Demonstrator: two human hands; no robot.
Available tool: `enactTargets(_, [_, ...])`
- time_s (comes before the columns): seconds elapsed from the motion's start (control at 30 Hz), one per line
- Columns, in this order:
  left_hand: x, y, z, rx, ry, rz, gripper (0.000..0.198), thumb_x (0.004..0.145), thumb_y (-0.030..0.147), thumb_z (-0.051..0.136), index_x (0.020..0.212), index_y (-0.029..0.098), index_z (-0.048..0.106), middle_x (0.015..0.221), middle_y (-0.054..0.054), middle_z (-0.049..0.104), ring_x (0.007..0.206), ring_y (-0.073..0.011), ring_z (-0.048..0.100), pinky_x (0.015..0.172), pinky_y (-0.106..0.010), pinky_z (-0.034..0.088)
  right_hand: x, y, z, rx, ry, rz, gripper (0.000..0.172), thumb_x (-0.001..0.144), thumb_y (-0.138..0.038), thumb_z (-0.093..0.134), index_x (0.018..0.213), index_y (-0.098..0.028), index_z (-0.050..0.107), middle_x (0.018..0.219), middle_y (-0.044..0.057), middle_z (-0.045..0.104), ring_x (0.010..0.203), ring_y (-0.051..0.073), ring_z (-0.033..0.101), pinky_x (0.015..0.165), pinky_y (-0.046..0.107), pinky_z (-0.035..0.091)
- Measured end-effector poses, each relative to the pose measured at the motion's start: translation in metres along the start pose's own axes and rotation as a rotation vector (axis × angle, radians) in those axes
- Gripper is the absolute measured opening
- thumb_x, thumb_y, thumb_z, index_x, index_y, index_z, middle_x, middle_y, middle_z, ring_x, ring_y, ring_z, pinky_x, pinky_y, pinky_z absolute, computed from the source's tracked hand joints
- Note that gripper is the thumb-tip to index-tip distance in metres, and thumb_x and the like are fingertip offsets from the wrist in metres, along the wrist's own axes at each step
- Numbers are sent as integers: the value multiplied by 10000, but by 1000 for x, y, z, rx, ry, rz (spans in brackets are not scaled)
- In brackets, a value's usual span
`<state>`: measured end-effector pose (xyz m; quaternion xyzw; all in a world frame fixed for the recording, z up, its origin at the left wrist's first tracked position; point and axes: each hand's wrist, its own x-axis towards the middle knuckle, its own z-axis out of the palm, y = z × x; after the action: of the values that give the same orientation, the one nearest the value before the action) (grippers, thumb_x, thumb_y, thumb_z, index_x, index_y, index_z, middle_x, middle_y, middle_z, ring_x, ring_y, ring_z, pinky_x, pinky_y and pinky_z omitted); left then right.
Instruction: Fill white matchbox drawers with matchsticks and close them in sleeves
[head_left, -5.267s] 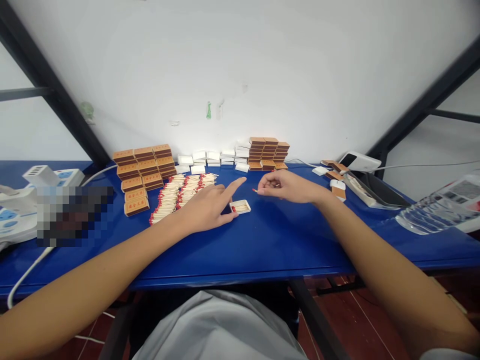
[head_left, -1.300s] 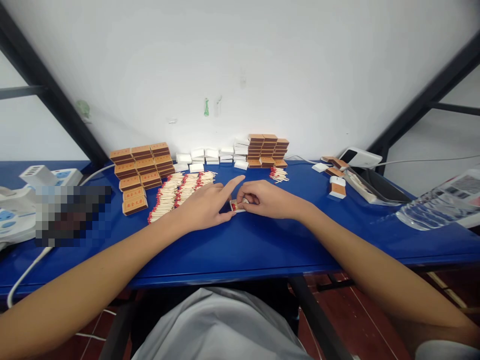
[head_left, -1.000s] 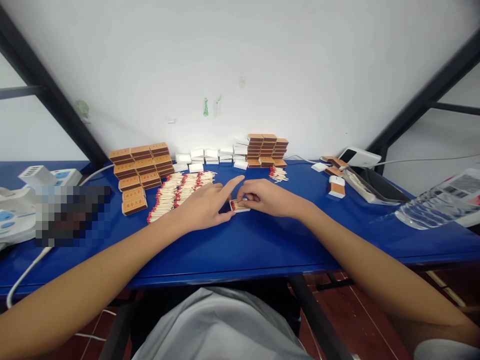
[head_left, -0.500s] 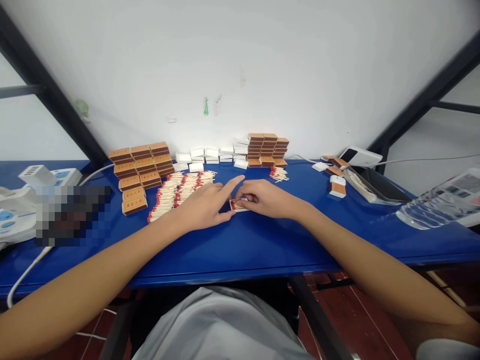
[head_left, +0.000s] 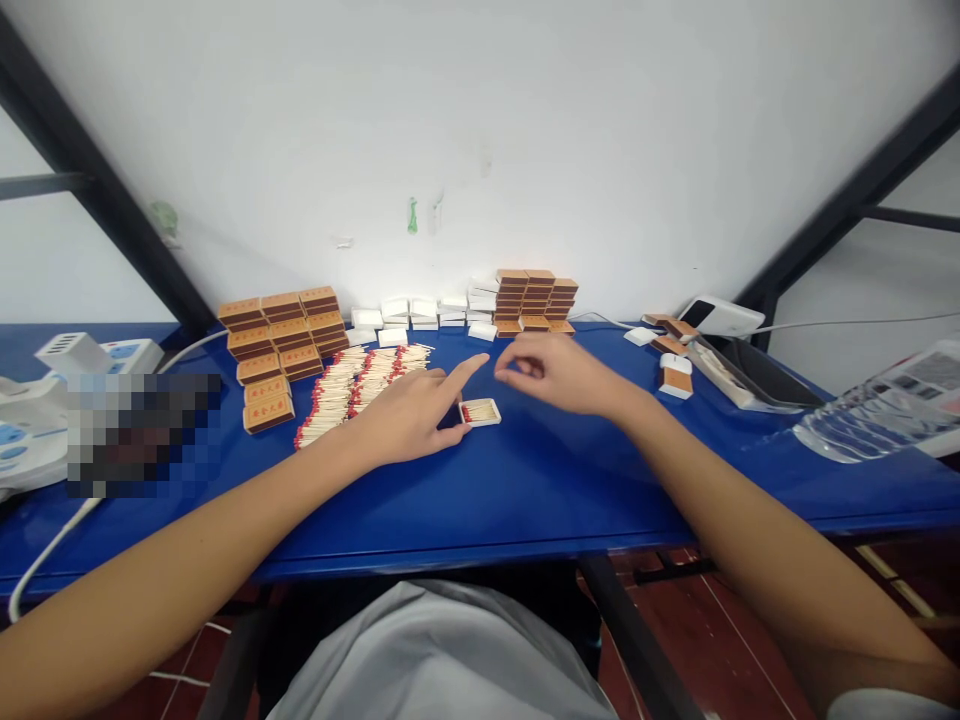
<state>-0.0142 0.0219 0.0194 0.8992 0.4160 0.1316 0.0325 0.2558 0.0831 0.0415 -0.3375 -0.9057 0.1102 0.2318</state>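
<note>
A small white matchbox tray (head_left: 481,411) with red-tipped matches in it lies on the blue table (head_left: 525,490). My left hand (head_left: 409,412) rests beside it. The thumb and curled fingers are against the tray's left end and the index finger is stretched out above it. My right hand (head_left: 559,372) hovers just behind and to the right of the tray. Its fingers are curled into a loose pinch and I see nothing in them. Rows of loose matches (head_left: 360,385) lie to the left of my left hand.
Orange matchbox sleeves are stacked at the back left (head_left: 281,335) and back centre (head_left: 536,298), with white empty trays (head_left: 420,314) between them. A few boxes (head_left: 675,378), a white device (head_left: 724,315) and a plastic bottle (head_left: 870,415) lie right. A power strip (head_left: 45,400) sits left.
My right hand has lifted off the tray and moved back and to the right, uncovering the matches in it. My left hand has stayed in place.
</note>
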Motion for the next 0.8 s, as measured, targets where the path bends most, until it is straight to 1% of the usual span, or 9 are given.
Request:
enactTargets(0.07, [0,1,-1,-2,-3,-11,856,1009,385,633,1731,261,193,1144,-89,753,1083,-309,703,973,-445,552,-4,24,-17,-75,64,94,255,996,-388,610,943,-194,768,749,34,615,704,189,547,689,329,387])
enactTargets(0.1, [-1,2,-2,-3,-8,-14,854,1016,394,625,1734,258,185,1145,-92,752,1085,-310,702,973,-447,553,-7,37,-25,-109,71,156,273,984,-414,619,923,-193,766,739,39,620,694,190,541,676,333,379])
enactTargets(0.2, [-1,1,-1,1,-14,-11,848,1021,410,616,1733,249,186,1152,-98,750,1091,-313,701,965,-447,555,-16,75,-42,-163,-49,343,321,918,-489,678,847,-191,777,694,54,627,658,192,522,640,342,359])
enactTargets(0.3, [-1,0,-1,2,-5,3,841,1016,410,616,1728,253,197,1157,-98,748,1099,-314,700,960,-445,554,-20,96,-45,-131,-135,409,391,852,-584,731,888,-203,812,700,48,647,653,190,525,630,341,361])
enactTargets(0.43, [-1,0,0,-1,7,5,838,1020,404,613,1730,260,193,1144,-93,749,1091,-311,702,966,-450,552,-18,99,-35,-94,-184,415,459,833,-648,732,876,-197,802,711,44,674,658,187,557,626,335,383])
enactTargets(0.53, [-1,0,0,8,0,7,846,1020,406,621,1732,261,189,1136,-92,750,1105,-317,700,967,-450,551,-16,99,-30,-72,-203,405,409,845,-594,735,877,-189,780,769,61,724,686,195,593,637,331,417])
enactTargets(0.67, [-1,1,0,11,-19,-2,849,1024,408,622,1736,258,185,1157,-102,748,1116,-321,700,966,-447,552,-17,100,-30,-66,-248,441,344,847,-535,752,852,-191,760,823,84,751,726,218,627,659,343,444])
enactTargets(0.73, [-1,0,0,7,-20,-5,860,1021,407,624,1739,262,176,1159,-99,749,1104,-316,703,959,-441,555,-17,95,-32,-31,-259,446,342,850,-541,758,849,-199,754,856,92,758,761,230,642,688,352,464])
enactTargets(0.8, [-1,0,0,2,-13,-3,861,1019,404,625,1740,268,174,1149,-91,752,1090,-309,706,955,-434,555,-16,84,-33,30,-242,410,380,864,-583,749,852,-204,743,872,94,757,783,237,644,713,359,472])
